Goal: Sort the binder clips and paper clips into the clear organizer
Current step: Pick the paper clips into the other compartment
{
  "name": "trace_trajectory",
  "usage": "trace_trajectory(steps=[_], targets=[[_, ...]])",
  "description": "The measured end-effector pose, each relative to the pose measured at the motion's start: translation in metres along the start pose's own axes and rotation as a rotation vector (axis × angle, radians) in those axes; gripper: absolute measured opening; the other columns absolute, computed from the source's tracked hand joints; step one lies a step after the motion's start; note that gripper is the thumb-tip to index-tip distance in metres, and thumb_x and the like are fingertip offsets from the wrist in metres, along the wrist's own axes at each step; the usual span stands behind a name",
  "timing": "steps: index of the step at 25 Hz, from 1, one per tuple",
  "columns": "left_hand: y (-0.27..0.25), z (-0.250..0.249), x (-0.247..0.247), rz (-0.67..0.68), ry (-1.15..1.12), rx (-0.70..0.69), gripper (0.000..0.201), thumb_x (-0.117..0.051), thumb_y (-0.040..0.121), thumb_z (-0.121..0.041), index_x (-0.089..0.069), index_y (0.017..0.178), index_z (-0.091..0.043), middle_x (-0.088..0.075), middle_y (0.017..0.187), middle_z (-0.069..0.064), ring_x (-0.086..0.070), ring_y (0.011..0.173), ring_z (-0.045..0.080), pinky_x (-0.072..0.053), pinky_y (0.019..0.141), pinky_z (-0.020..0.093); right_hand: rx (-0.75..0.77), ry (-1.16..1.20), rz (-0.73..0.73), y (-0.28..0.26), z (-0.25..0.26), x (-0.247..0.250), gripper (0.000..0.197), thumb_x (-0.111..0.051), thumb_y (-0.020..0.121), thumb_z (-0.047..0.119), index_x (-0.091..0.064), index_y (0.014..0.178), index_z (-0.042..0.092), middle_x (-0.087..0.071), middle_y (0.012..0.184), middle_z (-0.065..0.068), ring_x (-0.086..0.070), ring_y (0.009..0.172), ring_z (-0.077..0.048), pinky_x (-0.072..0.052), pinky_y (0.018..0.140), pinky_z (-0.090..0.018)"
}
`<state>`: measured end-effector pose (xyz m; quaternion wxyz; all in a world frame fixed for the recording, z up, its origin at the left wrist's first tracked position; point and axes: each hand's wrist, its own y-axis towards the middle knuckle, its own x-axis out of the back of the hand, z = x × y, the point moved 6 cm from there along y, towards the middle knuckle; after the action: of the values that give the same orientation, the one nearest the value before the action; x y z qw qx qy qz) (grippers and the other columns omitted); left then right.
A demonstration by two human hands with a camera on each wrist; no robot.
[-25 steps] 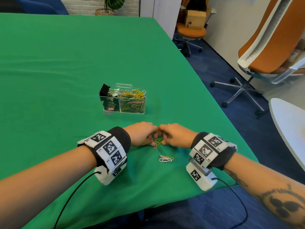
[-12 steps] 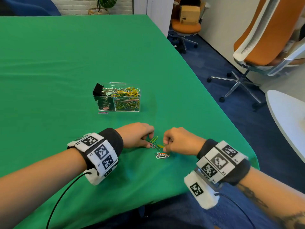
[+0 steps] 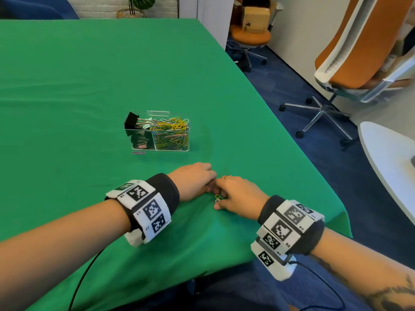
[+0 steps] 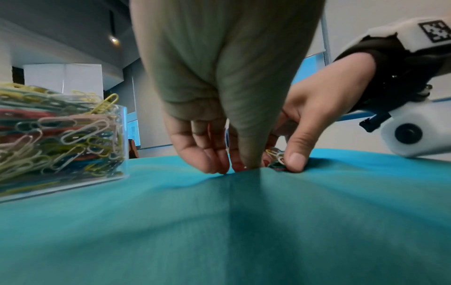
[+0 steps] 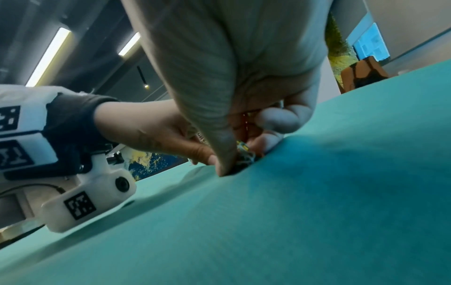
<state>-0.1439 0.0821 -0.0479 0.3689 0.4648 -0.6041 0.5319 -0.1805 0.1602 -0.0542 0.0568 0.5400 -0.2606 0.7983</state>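
**Pinching up the last loose paper clips, and it looks slippy**

Both hands are bunched fingertip to fingertip on the green tablecloth (image 3: pixel 67 86), well short of the clear organizer (image 3: pixel 157 134). Right hand (image 3: pixel 238 198) has thumb and fingers curled round a small tangle of paper clips (image 4: pixel 275 156). Left hand (image 3: pixel 195 180) has fingertips pressed down beside them; can't tell if it's got any.

Cloth is puckering under the fingers, so clips could snag or spill on the lift. One stray pink clip (image 3: pixel 138 152) lies just in front of the organizer, easy to forget. Binder clips (image 3: pixel 134 124) fill its left compartment.
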Motion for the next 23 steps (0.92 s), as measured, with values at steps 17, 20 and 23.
trace_trajectory(steps=[17,20,23], targets=[[-0.002,-0.014,0.001,-0.028,0.222,0.012,0.027,-0.039,0.093,-0.018,-0.059,0.104,-0.005,-0.059,0.109,0.013,-0.058,0.101,0.033,-0.045,0.076,0.038,0.007,0.033,0.025,-0.007,-0.018,-0.006,0.018,-0.043,0.095,0.014,-0.045,0.108,0.003,-0.047,0.115,-0.019,-0.054,0.102,-0.036,-0.043,0.088,-0.041],[-0.005,-0.002,0.010,-0.072,0.031,0.044,0.026,-0.045,0.090,-0.021,-0.064,0.098,-0.006,-0.065,0.101,0.014,-0.060,0.097,0.033,-0.048,0.080,0.037,0.040,-0.070,-0.007,-0.010,-0.014,-0.004,0.018,-0.042,0.095,0.013,-0.044,0.110,0.002,-0.050,0.115,-0.018,-0.056,0.102,-0.036,-0.042,0.082,-0.038],[-0.023,0.019,0.049,-0.270,-0.152,0.089,0.027,-0.051,0.086,-0.024,-0.070,0.096,-0.008,-0.072,0.094,0.013,-0.065,0.089,0.028,-0.050,0.081,0.033,0.058,-0.110,0.010,-0.006,-0.012,-0.003,0.019,-0.041,0.095,0.012,-0.044,0.111,0.002,-0.051,0.116,-0.018,-0.056,0.102,-0.036,-0.043,0.082,-0.039]])
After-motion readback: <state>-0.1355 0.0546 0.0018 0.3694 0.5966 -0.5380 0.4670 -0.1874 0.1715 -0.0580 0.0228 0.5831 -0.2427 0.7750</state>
